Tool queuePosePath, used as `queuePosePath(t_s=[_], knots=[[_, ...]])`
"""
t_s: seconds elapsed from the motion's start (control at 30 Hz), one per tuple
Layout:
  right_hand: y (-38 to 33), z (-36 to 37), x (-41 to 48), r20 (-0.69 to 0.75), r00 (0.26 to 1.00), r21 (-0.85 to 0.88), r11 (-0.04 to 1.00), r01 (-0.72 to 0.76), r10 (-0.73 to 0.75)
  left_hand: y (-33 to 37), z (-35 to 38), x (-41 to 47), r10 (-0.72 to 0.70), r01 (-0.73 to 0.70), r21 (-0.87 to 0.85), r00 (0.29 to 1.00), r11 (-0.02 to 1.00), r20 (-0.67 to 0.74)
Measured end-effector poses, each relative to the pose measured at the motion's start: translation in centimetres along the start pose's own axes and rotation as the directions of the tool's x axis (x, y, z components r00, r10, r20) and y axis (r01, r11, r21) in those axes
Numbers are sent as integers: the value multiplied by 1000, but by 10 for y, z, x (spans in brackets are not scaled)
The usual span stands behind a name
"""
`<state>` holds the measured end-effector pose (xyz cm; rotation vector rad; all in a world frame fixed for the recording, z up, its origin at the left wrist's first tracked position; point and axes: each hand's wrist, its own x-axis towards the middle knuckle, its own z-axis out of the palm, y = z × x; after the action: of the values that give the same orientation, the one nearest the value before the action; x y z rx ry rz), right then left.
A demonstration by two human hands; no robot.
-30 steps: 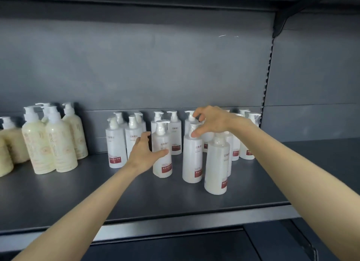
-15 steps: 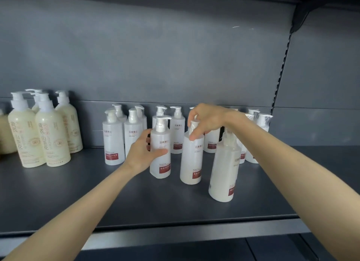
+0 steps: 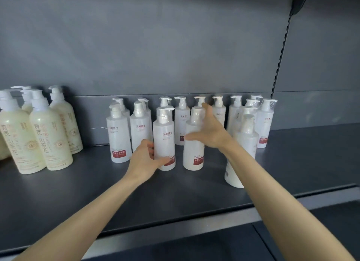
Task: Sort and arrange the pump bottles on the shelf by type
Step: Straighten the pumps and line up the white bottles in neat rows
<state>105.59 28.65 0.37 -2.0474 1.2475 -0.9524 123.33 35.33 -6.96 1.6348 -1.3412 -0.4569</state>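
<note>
Hands first: the left hand (image 3: 145, 160) has its grip curled round the lower body of a white pump bottle (image 3: 164, 136) that stands upright near the middle of the shelf (image 3: 194, 194). Its thumb lies across the front of the bottle and covers most of the red label, and its fingers vanish behind the bottle's left side.

The right hand (image 3: 210, 133) is smeared by motion. Its grip is spread wide: the thumb points left across the front of a second white bottle (image 3: 193, 153), and the forefinger is raised in front of a pump head further back. Whether the palm or fingers actually touch that second bottle cannot be told.

A third white bottle (image 3: 246, 141) stands nearest the shelf's front edge, on the right. The right forearm crosses it, hiding its label and much of its lower body; only a piece of its base shows below the arm.

More white bottles form a back row (image 3: 182, 120) against the grey back panel (image 3: 155, 46). They overlap so much that they cannot be counted with certainty, and their small print is unreadable.

Cream bottles (image 3: 48, 138) stand in a group well apart to the left. The leftmost is cut by the frame edge, and the rear ones show little beyond their pumps.
</note>
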Motion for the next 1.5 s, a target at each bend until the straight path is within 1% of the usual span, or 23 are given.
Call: queuePosePath(t_s=[0.1,0.23,0.33,0.4,0.47,0.5,0.57,0.73,0.9,1.13,1.5], knots=[[11,10,-8,-113,992,184,983,-26,47,-4,-1,4,2,-2,11,1000,1000,20],[15,20,-8,-193,979,151,988,-31,60,-6,1,10,19,-19,-11,1000,1000,9],[16,30,4,-241,968,189,982,-20,66,-9,8,18,12,-13,-41,1000,999,-18],[19,37,11,-217,971,224,973,-50,100,-11,14,21,-2,1,-46,1000,999,-21],[24,40,13,-134,981,253,962,-102,139,-15,20,23,-5,4,-29,1000,1000,-19],[28,41,14,-94,984,258,959,-121,150,-16,22,24,-9,9,-15,1000,1000,-20],[32,40,15,-67,987,242,962,-124,144,-17,25,26,-21,22,21,999,1000,-30],[32,46,23,-140,985,209,975,-69,100,-18,32,28,5,5,124,997,992,-75],[43,45,25,-76,991,237,967,-93,113,-17,34,28,25,-3,187,993,982,-115],[49,53,33,-105,989,194,978,-79,101,-16,38,36,52,-14,309,992,951,-116],[54,55,34,-141,985,199,978,-69,98,-22,42,42,65,-2,384,987,923,-149]])
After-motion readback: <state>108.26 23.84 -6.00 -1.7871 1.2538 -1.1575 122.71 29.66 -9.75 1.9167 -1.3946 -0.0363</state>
